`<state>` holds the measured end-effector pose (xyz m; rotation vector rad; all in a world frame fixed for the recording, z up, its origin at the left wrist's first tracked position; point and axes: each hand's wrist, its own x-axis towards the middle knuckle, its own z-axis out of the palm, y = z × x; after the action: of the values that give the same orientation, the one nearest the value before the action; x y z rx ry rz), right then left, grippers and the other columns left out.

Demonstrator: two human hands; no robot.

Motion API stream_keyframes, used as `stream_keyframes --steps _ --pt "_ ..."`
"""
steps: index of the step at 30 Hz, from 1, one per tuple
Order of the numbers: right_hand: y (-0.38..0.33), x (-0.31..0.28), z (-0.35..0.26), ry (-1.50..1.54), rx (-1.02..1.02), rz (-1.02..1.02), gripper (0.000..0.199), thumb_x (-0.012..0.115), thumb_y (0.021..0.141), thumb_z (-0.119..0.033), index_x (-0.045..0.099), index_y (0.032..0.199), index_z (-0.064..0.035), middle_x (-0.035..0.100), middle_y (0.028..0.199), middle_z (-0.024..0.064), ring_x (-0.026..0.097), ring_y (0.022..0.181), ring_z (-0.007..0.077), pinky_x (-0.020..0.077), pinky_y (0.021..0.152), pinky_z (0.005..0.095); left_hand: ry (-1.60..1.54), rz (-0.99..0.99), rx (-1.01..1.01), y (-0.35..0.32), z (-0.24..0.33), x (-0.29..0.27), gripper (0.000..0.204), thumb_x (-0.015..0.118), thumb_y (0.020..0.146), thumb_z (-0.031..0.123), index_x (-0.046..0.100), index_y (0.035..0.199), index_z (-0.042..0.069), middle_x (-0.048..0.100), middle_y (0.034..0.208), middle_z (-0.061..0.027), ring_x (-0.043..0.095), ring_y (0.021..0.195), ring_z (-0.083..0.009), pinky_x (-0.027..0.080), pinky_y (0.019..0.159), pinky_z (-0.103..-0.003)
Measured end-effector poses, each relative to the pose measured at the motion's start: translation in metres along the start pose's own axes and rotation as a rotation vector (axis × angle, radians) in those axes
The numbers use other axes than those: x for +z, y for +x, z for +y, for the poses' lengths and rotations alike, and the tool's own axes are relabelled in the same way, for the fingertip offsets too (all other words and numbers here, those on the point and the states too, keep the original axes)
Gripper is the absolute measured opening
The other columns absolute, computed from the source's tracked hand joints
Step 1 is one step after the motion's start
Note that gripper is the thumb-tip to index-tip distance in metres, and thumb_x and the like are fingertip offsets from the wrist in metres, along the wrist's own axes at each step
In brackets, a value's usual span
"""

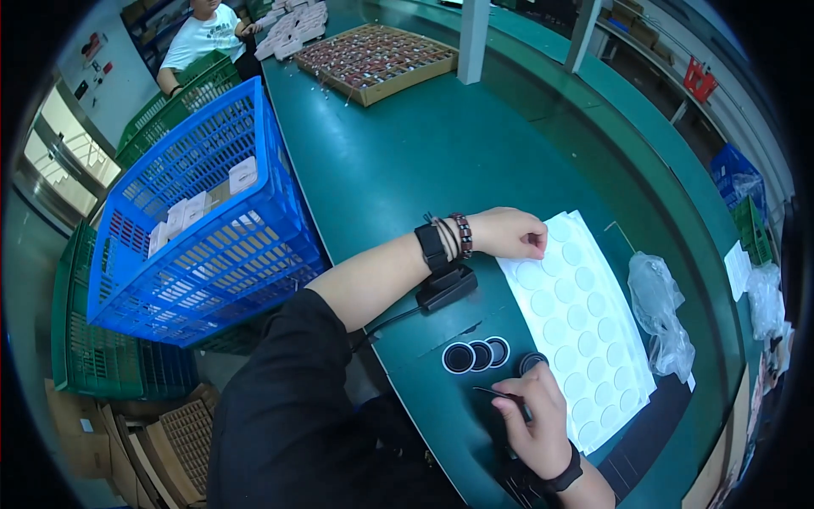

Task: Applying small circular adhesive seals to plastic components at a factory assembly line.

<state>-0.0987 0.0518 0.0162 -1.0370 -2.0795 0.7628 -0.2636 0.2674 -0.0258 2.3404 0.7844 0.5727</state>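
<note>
A white sheet of round pale stickers [585, 343] lies on the green table in front of me. At its far left part, my left hand [510, 234] is closed, fingertips pinched together over the stickers; what they hold, if anything, is hidden. My right hand [538, 416] rests near the sheet's left edge, closed around dark tweezers [487, 391] whose thin point sticks out leftward. Just beyond those fingers sits a black disc [532, 363], partly covered by the hand. To its left, three black discs with pale rims [459, 358] lie overlapping in a row.
A black device with a cable [447, 288] sits under my left forearm. Crumpled clear plastic bags [657, 310] lie right of the sheet. A blue crate [203, 284] holding white pieces stands left of the table. Farther off are a compartment tray [373, 95] and another person [208, 38].
</note>
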Motion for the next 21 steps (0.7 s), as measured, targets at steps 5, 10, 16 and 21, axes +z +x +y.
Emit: stream_keyframes --steps 5,10,16,21 --pt "0.002 -0.003 -0.003 0.022 -0.024 -0.133 0.008 0.065 0.074 -0.002 0.058 0.079 -0.0013 0.05 0.073 0.0089 0.052 0.06 0.0215 0.0399 0.052 0.0279 -0.004 -0.019 -0.064 -0.003 0.003 -0.003 0.017 0.06 0.082 0.024 0.06 0.088 0.008 0.059 0.08 -0.0035 0.054 0.071 -0.0131 0.043 0.065 -0.027" --pt "-0.011 0.0 -0.01 -0.13 -0.051 -0.174 0.008 0.064 0.075 -0.004 0.057 0.079 -0.0023 0.048 0.068 0.0079 0.052 0.053 0.0224 0.0399 0.046 0.0295 -0.039 -0.044 -0.093 -0.001 0.009 0.003 0.019 0.06 0.081 0.027 0.061 0.087 0.009 0.062 0.086 -0.0065 0.059 0.08 -0.0183 0.045 0.072 -0.03" --pt "-0.014 0.003 0.006 -0.165 -0.113 -0.173 0.009 0.064 0.076 -0.008 0.056 0.081 -0.0042 0.047 0.066 0.0075 0.052 0.051 0.0232 0.0402 0.044 0.0305 -0.047 -0.047 -0.036 0.011 0.001 0.018 0.019 0.06 0.081 0.026 0.061 0.087 0.008 0.061 0.086 -0.008 0.06 0.08 -0.0201 0.046 0.071 -0.031" --pt "-0.009 0.003 0.041 -0.177 -0.191 -0.224 0.013 0.061 0.079 -0.014 0.056 0.086 -0.0055 0.048 0.068 0.0073 0.054 0.055 0.0226 0.041 0.045 0.0312 -0.051 -0.018 0.023 0.028 -0.02 0.026 0.016 0.061 0.08 0.022 0.06 0.086 0.007 0.06 0.08 -0.0073 0.057 0.072 -0.017 0.046 0.066 -0.028"
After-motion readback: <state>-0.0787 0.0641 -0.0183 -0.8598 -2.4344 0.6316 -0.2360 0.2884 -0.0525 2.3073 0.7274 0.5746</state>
